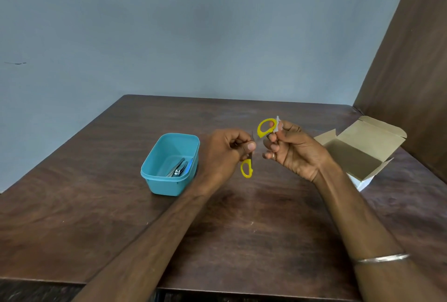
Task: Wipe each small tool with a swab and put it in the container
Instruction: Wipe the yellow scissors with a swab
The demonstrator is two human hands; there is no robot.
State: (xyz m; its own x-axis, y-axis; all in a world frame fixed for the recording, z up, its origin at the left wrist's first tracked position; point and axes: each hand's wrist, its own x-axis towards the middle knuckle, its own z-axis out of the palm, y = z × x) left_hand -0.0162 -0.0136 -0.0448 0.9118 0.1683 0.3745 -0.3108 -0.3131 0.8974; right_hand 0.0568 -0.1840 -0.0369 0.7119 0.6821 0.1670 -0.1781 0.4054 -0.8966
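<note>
Small scissors with yellow handles (265,126) are held spread apart above the middle of the table. My left hand (227,151) pinches the metal blades, with one yellow loop (246,168) hanging below it. My right hand (292,149) presses a small white swab (278,124) against the upper yellow loop. To the left, a teal plastic container (154,173) sits on the table; inside it lie nail clippers (177,168) and another metal tool.
An open cardboard box (362,154) sits at the right side of the dark wooden table (96,205). A brown panel (411,59) rises behind the box. A blue-grey wall is behind the table.
</note>
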